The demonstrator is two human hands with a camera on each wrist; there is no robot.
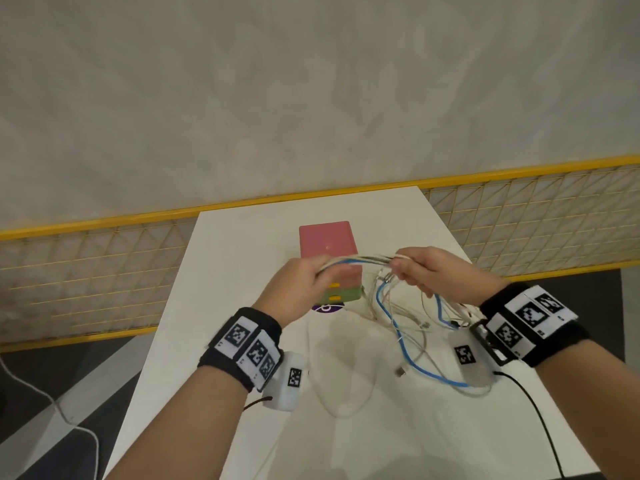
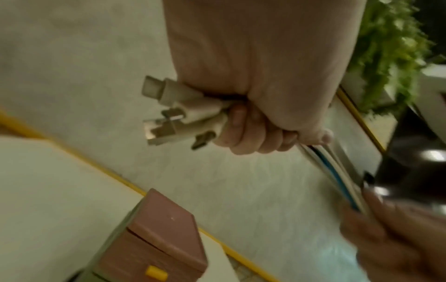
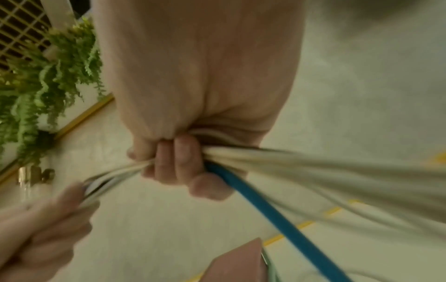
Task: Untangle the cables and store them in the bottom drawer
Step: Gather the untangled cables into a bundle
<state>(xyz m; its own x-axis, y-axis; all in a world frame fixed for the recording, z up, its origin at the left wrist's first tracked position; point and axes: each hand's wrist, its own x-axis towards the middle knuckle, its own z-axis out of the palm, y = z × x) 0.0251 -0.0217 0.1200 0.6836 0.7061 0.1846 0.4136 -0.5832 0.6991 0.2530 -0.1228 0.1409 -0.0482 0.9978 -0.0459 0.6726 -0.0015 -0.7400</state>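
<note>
Head view: a bundle of cables is gripped by the left hand at one end, plug ends jutting out past the fist. The bundle is stretched taut, above the pink drawer box, to the right hand, which is clenched round it. Slack loops, a blue cable among them, are draped on the white counter beneath the right wrist, near its right edge. Bare counter is seen left of the box.

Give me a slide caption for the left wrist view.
Left hand grips a bundle of white and blue cables, connector plugs protruding, above the pink plastic drawer box.
</note>
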